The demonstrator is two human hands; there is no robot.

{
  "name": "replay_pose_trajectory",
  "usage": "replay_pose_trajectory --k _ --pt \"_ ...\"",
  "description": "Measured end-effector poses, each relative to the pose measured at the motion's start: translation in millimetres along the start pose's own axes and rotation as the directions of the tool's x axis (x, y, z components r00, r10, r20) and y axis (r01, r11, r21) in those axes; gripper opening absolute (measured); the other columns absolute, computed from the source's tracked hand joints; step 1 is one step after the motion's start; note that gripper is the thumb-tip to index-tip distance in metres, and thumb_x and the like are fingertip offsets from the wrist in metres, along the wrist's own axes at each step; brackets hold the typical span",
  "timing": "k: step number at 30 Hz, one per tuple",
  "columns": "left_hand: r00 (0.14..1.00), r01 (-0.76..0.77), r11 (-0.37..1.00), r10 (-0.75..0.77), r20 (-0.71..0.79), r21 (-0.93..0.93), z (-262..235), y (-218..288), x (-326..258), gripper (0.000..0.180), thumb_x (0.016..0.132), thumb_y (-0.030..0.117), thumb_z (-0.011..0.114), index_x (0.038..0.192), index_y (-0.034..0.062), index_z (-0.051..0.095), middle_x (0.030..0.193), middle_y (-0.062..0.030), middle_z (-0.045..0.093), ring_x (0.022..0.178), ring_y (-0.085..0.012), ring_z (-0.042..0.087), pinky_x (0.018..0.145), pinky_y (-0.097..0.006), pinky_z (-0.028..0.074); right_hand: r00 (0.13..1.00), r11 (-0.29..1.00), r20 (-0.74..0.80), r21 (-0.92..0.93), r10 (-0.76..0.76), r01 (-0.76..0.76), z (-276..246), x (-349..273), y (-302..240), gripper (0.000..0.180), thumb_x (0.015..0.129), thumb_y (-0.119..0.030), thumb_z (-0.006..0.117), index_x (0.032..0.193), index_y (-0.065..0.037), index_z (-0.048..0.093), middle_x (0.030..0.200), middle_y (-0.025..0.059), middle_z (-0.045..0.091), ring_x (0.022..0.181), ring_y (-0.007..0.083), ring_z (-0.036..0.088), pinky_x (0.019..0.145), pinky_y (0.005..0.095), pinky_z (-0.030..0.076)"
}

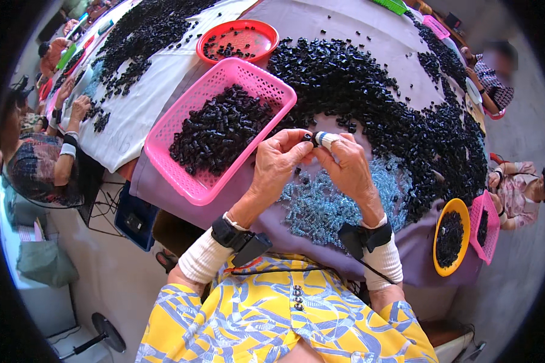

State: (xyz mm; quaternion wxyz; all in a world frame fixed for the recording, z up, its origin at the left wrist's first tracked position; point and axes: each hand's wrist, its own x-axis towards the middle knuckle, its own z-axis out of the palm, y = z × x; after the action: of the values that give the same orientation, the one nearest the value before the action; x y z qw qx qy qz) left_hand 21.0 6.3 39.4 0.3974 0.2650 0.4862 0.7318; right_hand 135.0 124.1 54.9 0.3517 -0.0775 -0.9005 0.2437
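My left hand [277, 162] and my right hand [352, 169] meet above the table, fingertips pinched together on a small black plastic piece [309, 138]. Its exact kind is too small to tell, and fingers partly cover it. A white wrap with a blue stripe [327, 140] sits around a finger of my right hand. Left of my hands stands a pink perforated basket [163, 136] with black pieces [221, 130] heaped inside. Below my hands lies a pile of small shiny pale-blue pieces [321, 209]. A broad heap of loose black pieces [339, 75] spreads beyond them.
Behind the basket is a red round tray [267, 42] with a few black pieces. A yellow bowl [464, 210] and a pink basket [490, 233] stand at the right edge of the cloth-covered table [175, 184]. Other people [42, 157] sit around the tables.
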Motion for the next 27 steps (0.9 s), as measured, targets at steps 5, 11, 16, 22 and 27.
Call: replay_pose_trajectory --k 5,11,16,22,27 --pt "0.998 -0.031 0.995 0.026 0.056 0.092 7 2 -5 0.023 0.086 0.008 0.064 0.107 -0.0025 0.062 0.092 -0.0069 0.067 0.077 -0.0101 0.062 0.072 -0.024 0.052 0.985 0.980 0.166 -0.183 -0.042 0.073 -29 7 -15 0.012 0.074 -0.013 0.066 0.072 -0.003 0.059 0.069 0.0094 0.058 0.068 0.0258 0.057 0.070 0.0373 0.040" --pt "0.995 0.039 0.998 -0.034 0.091 -0.052 16 5 -9 0.024 0.086 0.008 0.064 0.108 -0.0025 0.062 0.092 -0.0083 0.067 0.076 -0.0116 0.063 0.071 -0.025 0.052 0.992 0.991 0.116 -0.115 -0.053 0.067 -40 -2 -12 0.010 0.071 -0.011 0.068 0.071 -0.003 0.061 0.067 0.0080 0.057 0.064 0.0244 0.055 0.069 0.0360 0.041" --pt "0.995 0.026 1.000 -0.027 0.096 0.007 15 5 -10 0.025 0.086 0.007 0.064 0.109 -0.0029 0.062 0.090 -0.0084 0.067 0.076 -0.0120 0.063 0.071 -0.025 0.052 0.995 0.994 -0.076 -0.097 -0.059 0.051 -40 -1 -11 0.010 0.070 -0.010 0.070 0.076 -0.004 0.064 0.066 0.0074 0.058 0.062 0.0238 0.055 0.069 0.0353 0.041" --pt "0.994 -0.006 0.996 -0.004 0.112 0.089 15 2 -8 0.025 0.087 0.006 0.063 0.110 -0.0033 0.062 0.089 -0.0078 0.067 0.076 -0.0107 0.062 0.071 -0.024 0.052 0.993 0.989 -0.064 -0.113 -0.098 0.090 -38 4 -15 0.011 0.070 -0.011 0.071 0.076 -0.005 0.064 0.067 0.0061 0.059 0.062 0.0228 0.055 0.069 0.0357 0.041" --pt "0.994 -0.016 0.994 0.004 0.106 0.111 17 2 -12 0.026 0.087 0.004 0.062 0.111 -0.0038 0.062 0.089 -0.0073 0.067 0.077 -0.0096 0.062 0.072 -0.022 0.051 0.995 0.984 -0.027 -0.151 -0.099 0.094 -39 2 -17 0.010 0.072 -0.012 0.070 0.076 -0.005 0.063 0.067 0.0055 0.059 0.064 0.0225 0.055 0.071 0.0362 0.040"
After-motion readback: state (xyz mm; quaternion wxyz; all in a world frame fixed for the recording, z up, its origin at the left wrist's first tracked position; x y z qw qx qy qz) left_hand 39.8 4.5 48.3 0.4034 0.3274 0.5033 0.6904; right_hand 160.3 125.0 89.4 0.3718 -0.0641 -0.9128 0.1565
